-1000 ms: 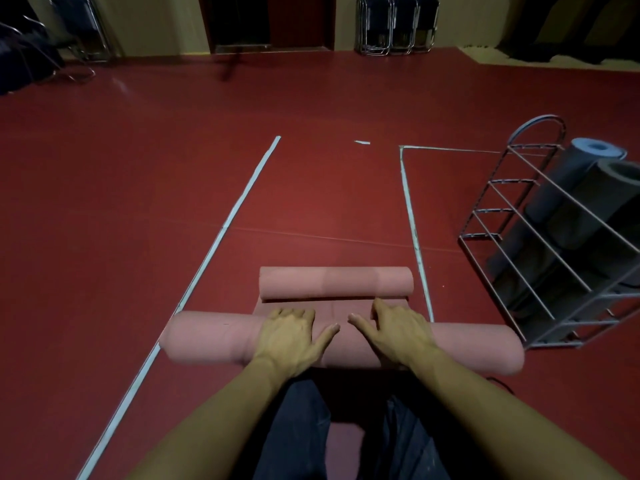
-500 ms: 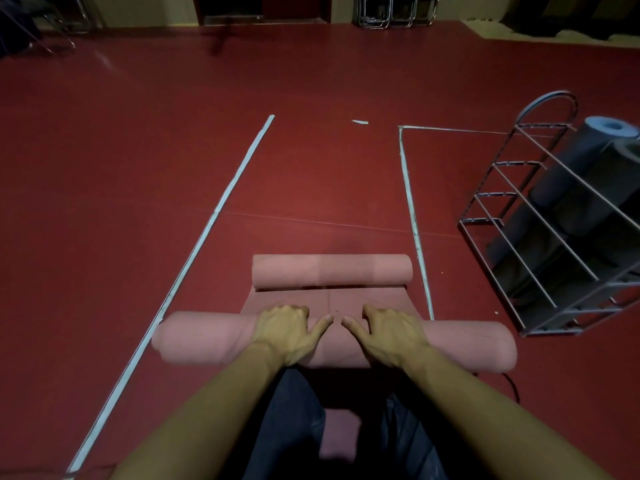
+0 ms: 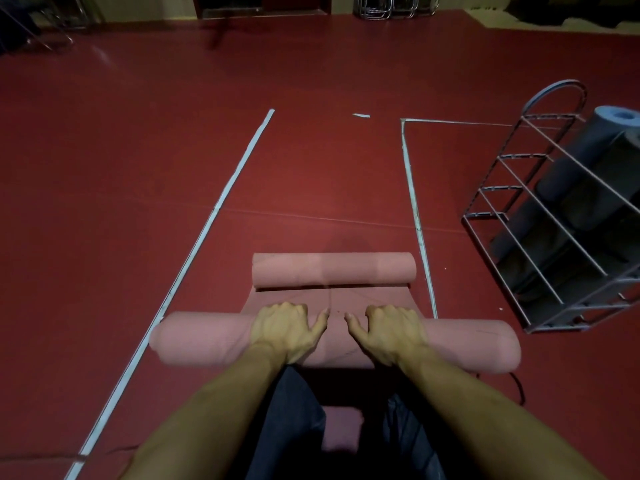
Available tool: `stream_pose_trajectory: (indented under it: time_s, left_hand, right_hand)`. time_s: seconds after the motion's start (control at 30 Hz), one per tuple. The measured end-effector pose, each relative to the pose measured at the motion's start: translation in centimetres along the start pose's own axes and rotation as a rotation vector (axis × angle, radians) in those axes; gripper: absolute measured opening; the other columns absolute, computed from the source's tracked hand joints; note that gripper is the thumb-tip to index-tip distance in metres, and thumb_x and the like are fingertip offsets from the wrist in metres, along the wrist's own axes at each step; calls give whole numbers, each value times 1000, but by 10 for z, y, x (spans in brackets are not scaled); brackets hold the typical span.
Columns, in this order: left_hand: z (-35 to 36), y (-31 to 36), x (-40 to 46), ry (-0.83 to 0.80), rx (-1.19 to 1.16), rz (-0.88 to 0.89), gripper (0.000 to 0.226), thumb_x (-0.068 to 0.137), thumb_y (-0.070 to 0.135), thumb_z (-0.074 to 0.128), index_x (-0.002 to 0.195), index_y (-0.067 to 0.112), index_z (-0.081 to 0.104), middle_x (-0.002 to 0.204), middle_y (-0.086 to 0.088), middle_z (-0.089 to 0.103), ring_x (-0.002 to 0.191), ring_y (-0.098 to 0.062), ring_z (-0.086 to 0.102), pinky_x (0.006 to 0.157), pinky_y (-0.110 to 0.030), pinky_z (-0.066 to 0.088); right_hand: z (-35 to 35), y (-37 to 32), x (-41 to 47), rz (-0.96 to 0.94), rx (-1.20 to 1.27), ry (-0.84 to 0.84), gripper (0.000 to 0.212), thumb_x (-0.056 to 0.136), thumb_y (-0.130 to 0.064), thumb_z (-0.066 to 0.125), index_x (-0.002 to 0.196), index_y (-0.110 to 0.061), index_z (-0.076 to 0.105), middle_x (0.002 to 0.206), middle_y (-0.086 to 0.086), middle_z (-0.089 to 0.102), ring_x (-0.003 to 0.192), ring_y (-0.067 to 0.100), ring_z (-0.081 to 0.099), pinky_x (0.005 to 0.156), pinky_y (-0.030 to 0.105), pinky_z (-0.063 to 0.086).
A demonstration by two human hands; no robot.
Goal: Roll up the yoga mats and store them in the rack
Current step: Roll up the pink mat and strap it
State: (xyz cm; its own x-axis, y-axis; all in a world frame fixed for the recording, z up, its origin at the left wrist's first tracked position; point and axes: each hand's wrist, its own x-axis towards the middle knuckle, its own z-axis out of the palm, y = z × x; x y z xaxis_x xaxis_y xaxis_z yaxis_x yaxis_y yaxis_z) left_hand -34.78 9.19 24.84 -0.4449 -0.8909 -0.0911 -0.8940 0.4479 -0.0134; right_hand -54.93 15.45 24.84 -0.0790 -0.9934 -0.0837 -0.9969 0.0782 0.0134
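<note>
The pink yoga mat (image 3: 332, 344) lies on the red floor (image 3: 138, 168) right in front of the person's knees, its near part wound into a thick roll, a short flat strip beyond, and its far end curled into a smaller roll (image 3: 334, 270). The left hand (image 3: 285, 329) and right hand (image 3: 393, 330) rest side by side on top of the near roll, fingers bent over its far side; neither grip closes around it, as far as the dim light lets me tell.

The mat looks like soft foam: light, springy, likely to loosen if let go, and grippy rather than slick. Pressing down near the middle suits rolling; for carrying, a hold around the roll nearer both ends should keep it tight and level.

The wire rack (image 3: 540, 237) stands well apart to the right, with dark rolled mats (image 3: 588, 143) already in it. White tape lines (image 3: 221, 206) mark the floor. The far curled end lies in the roll's path.
</note>
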Motion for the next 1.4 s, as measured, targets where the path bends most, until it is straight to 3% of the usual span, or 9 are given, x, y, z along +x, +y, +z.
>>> stream_pose_trajectory:
  time_s: [0.17,0.43,0.7,1.23,1.4]
  left_hand:
    - [-8,0,-4,55,42,5,66,101,66,25,96,17,70,99,-8,75,93,-31,70,70,-36,37]
    - [-40,-3,0,175,16,9,71,97,69,20,91,19,70,90,-7,75,86,-31,71,75,-37,49]
    - [-108,0,-19,262,16,7,69,98,69,22,91,19,69,93,-11,74,92,-35,70,78,-40,46]
    - [-238,4,-82,545,43,63,71,97,70,19,94,17,67,98,-16,73,95,-41,68,74,-42,42]
    - [-265,11,-99,559,65,52,73,97,71,20,97,16,69,102,-18,73,97,-41,68,76,-42,44]
  right_hand:
    - [-5,-1,-3,4,9,49,66,98,-68,27,97,-16,68,100,9,75,94,33,70,77,40,47]
    - [-49,4,-3,-32,8,145,69,99,-69,23,91,-17,67,96,9,73,91,32,69,73,39,42]
    - [-115,1,-22,-44,8,257,73,98,-71,22,92,-15,69,95,13,73,92,37,69,79,43,50]
    - [-243,-8,-84,-62,-77,523,73,98,-71,25,97,-13,70,102,18,73,96,42,68,76,43,47]
    - [-268,-7,-104,-48,-96,538,74,99,-71,24,100,-14,71,104,20,72,99,41,68,77,43,45]
